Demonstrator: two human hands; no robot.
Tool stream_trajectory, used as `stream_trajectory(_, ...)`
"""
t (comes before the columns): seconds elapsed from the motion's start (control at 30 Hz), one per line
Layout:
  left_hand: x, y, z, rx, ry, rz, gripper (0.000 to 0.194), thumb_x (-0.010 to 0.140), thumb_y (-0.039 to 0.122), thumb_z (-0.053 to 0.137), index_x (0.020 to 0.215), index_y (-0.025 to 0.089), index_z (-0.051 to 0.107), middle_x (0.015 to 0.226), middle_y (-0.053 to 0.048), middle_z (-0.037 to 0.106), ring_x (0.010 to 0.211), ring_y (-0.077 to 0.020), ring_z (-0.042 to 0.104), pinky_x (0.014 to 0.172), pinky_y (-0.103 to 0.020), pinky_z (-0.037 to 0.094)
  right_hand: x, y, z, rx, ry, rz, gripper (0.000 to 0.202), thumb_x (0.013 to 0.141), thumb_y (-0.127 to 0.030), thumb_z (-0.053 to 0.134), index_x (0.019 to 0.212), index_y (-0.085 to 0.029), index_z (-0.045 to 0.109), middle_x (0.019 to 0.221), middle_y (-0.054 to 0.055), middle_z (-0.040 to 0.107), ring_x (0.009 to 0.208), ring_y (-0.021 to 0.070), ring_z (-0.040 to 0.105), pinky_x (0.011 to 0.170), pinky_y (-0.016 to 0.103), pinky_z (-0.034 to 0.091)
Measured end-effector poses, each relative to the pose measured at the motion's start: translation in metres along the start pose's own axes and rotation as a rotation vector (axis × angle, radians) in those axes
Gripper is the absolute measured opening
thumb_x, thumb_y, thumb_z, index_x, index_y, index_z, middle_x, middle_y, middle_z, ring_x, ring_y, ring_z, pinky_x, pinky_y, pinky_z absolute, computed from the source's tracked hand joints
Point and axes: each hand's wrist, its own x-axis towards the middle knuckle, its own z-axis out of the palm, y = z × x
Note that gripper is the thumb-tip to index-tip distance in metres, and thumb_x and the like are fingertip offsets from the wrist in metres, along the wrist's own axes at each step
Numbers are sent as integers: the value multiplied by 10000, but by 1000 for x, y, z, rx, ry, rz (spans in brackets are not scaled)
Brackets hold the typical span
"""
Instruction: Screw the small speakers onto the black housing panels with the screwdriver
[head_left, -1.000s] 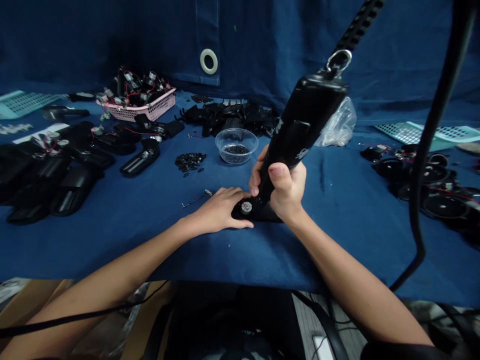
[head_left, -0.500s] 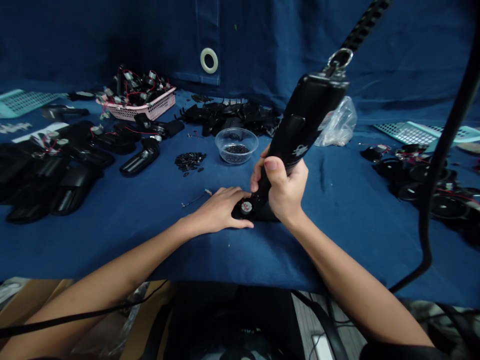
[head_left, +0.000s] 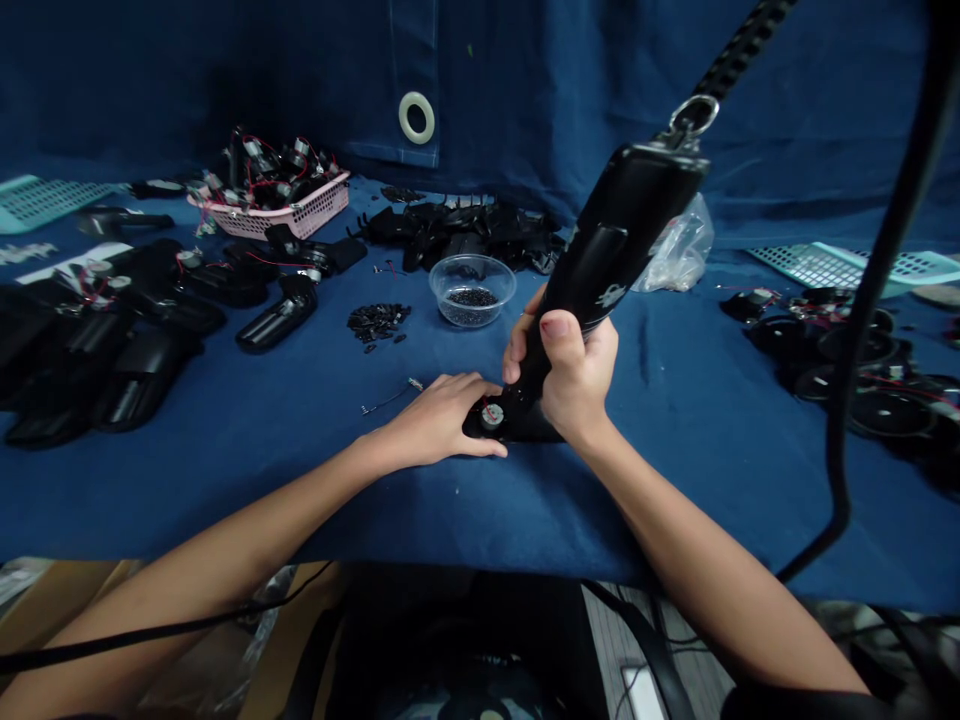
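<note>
My right hand (head_left: 576, 375) is wrapped round a black electric screwdriver (head_left: 619, 240), which hangs from a coiled cord by a metal ring and tilts down to the left. Its lower end meets a black plastic housing (head_left: 534, 424) lying on the blue cloth. A small round silver motor (head_left: 492, 415) with a red wire sits in the housing's left end. Around that end my left hand (head_left: 442, 420) holds the housing, thumb on the near side and fingers on the far side. The screwdriver's tip is hidden.
A clear bowl of small dark screws (head_left: 472, 297) stands beyond my hands, beside a pile of small black pieces (head_left: 377, 323). Black housings (head_left: 154, 370) lie at left, near a pink basket (head_left: 319, 209). Round black parts (head_left: 892, 408) lie at right, behind a hanging black cable (head_left: 855, 400).
The top of the screwdriver has tipped slightly to the right, and my right thumb has shifted with it. My left hand and the housing stay in place.
</note>
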Motion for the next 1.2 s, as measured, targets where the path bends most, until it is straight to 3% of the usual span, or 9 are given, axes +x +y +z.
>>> stream_trajectory(0.33, 0, 0, 0, -4, -22, -16, 664, 754, 556, 694, 1280, 209, 488, 1325, -105, 530, 1216, -288, 503, 1040, -431, 365, -1, -3, 1, -110, -66, 35, 396, 793, -607, 603, 815, -229, 488, 512, -45, 502, 410, 113, 472, 436, 278, 417)
stream_trajectory(0.57, -1, 1, -1, -19, -7, -1, 642, 747, 558, 699, 1247, 201, 511, 1246, -89, 563, 1151, -267, 525, 1008, -417, 378, 4, -9, 0, 8, -128, 17, 386, 775, -634, 595, 847, -264, 506, 517, -52, 502, 382, 118, 463, 397, 286, 406)
stream_trajectory(0.67, -3, 3, 0, -13, -3, -3, 603, 759, 534, 697, 1240, 215, 523, 1175, -57, 582, 1090, -241, 536, 973, -401, 393, 18, -24, -4, 61, 5, -88, 360, 822, -615, 545, 841, -259, 499, 544, -43, 485, 392, 123, 473, 378, 287, 389)
stream_trajectory(0.77, -7, 6, 1, -10, -12, -3, 624, 771, 480, 695, 1305, 237, 483, 1213, -57, 559, 1129, -248, 502, 989, -417, 387, 34, -31, -21, 39, 268, -124, 347, 874, -588, 481, 871, -242, 457, 619, -38, 493, 477, 120, 534, 451, 272, 459)
stream_trajectory(0.87, -11, 11, 0, -29, -1, -22, 645, 773, 373, 679, 1359, 253, 438, 1263, -66, 520, 1162, -253, 490, 1012, -424, 397, 41, -21, -55, 90, 464, 75, 246, 866, -431, 556, 934, -241, 415, 720, -38, 534, 622, 114, 611, 662, 287, 568)
stream_trajectory(0.93, -14, 15, -4, -87, 31, -42, 645, 791, 304, 631, 1393, 268, 402, 1301, -65, 488, 1169, -231, 505, 1023, -399, 413, 36, -10, -83, 76, 558, 328, 142, 857, -275, 539, 869, -211, 412, 757, -16, 560, 711, 121, 652, 742, 307, 586)
stream_trajectory(1.03, -17, 23, -14, -185, 154, -39, 669, 805, 263, 593, 1430, 249, 352, 1335, -68, 478, 1211, -206, 498, 1070, -367, 398, 19, 2, -120, -142, 421, 636, 113, 859, -257, 550, 870, -186, 462, 808, 32, 622, 769, 155, 677, 718, 337, 599)
stream_trajectory(1.13, -19, 33, -20, -225, 305, -17, 618, 816, 285, 594, 1398, 213, 398, 1337, -66, 517, 1230, -214, 496, 1101, -365, 372, 3, 8, -145, -325, 249, 773, 192, 841, -326, 625, 855, -151, 547, 792, 93, 673, 696, 177, 677, 622, 315, 592)
stream_trajectory(1.2, -19, 40, -21, -265, 386, -44, 552, 840, 311, 577, 1366, 211, 443, 1332, -57, 535, 1220, -218, 508, 1090, -358, 379, -4, 8, -153, -448, 185, 814, 267, 809, -376, 673, 761, -130, 579, 656, 108, 655, 536, 168, 625, 455, 262, 518)
